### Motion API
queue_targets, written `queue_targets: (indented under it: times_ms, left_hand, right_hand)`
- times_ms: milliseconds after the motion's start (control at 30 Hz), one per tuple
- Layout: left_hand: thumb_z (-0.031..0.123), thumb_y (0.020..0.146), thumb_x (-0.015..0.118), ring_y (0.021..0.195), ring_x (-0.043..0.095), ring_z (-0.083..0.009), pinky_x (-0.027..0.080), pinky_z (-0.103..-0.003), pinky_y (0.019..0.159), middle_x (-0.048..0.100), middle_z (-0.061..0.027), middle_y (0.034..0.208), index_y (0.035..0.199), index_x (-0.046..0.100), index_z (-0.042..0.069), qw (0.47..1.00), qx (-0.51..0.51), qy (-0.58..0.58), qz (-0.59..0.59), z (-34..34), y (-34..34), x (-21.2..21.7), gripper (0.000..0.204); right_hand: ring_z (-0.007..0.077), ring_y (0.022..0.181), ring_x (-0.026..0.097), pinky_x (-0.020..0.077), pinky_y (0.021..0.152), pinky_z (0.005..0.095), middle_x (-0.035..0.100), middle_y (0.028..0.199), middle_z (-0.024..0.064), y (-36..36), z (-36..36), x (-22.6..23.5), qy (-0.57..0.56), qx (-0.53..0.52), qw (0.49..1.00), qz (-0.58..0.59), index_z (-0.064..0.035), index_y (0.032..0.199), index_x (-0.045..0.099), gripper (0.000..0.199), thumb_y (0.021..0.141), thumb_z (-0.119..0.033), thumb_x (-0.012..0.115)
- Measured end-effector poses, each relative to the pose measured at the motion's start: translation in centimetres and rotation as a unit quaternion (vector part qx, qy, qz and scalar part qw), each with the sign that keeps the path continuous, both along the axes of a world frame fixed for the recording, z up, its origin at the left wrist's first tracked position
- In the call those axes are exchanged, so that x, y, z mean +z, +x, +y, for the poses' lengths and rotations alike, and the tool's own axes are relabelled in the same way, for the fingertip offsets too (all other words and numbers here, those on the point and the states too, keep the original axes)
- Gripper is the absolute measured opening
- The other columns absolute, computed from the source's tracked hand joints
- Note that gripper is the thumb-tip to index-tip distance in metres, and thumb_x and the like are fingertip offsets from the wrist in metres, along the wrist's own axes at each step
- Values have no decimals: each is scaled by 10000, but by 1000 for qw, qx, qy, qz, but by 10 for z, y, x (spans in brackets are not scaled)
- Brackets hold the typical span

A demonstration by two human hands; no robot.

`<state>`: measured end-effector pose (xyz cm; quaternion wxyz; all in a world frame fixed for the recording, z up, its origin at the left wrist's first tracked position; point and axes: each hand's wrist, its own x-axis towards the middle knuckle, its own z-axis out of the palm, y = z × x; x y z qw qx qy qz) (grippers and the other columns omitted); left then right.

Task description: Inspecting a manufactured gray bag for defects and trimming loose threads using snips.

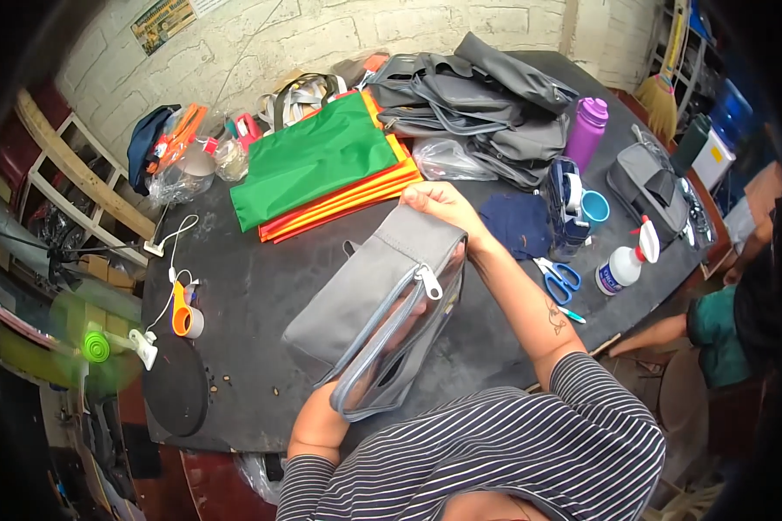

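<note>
A grey pouch (382, 304) with a clear zipped front is held up over the middle of the black bench (252, 286). Its far top corner, at 1 o'clock, is pinched by the right hand (434, 201). Its near end, at 7 o'clock, is met by the left hand (321, 408) (hidden behind the pouch, so its grip cannot be told). At 11 o'clock, green fabric (313, 161) is stacked on orange sheets (356, 195). At 3 o'clock lie blue scissors (560, 280) and a spray bottle (626, 265). Grey bags (478, 104) are piled at 1 o'clock.
</note>
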<state>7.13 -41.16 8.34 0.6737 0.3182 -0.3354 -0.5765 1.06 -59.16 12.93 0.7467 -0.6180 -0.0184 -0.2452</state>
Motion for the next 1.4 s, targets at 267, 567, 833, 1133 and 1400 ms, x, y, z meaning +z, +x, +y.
queue_targets:
  times_ms: [267, 567, 833, 1133, 1400]
  left_hand:
    - [292, 950, 396, 1326, 325, -275, 208, -503, 1109, 354, -126, 1429, 1414, 281, 83, 937, 234, -198, 169, 12, 43, 26, 522]
    - [312, 954, 388, 1338, 317, -258, 201, -506, 1111, 354, -106, 1439, 1420, 293, 113, 901, 220, -266, 263, 27, 46, 15, 515]
    - [387, 951, 376, 1314, 345, -341, 224, -509, 1109, 348, -220, 1415, 1389, 314, 28, 948, -38, -19, 315, 15, 3, -9, 570]
    - [348, 968, 334, 1314, 334, -377, 277, -468, 1090, 358, -263, 1390, 1401, 277, 26, 894, -135, -159, 398, 3, 10, -19, 542]
    - [307, 958, 384, 1302, 302, -439, 311, -478, 1065, 296, -353, 1377, 1353, 313, -46, 844, -70, -181, 499, 9, 15, -13, 535]
  right_hand:
    - [54, 814, 471, 404, 762, 234, 549, 841, -45, -12, 25, -30, -86, 10, 994, 67, -40, 912, 590, 406, 970, -412, 439]
    - [46, 827, 530, 432, 754, 214, 609, 874, -5, -36, 34, -40, -61, -64, 985, 151, -5, 1002, 594, 193, 894, -165, 581]
    - [38, 721, 546, 440, 676, 180, 602, 790, -4, -22, 3, -47, -47, -125, 984, 120, 0, 930, 606, 134, 810, -37, 652]
    - [173, 963, 583, 450, 860, 319, 626, 981, 107, -18, 11, -61, -182, -73, 975, 101, 7, 1049, 658, 516, 964, -430, 397]
    - [246, 1151, 480, 349, 987, 392, 579, 1192, 106, -23, 16, -63, -213, -41, 976, -19, -35, 1100, 635, 632, 760, -567, 627]
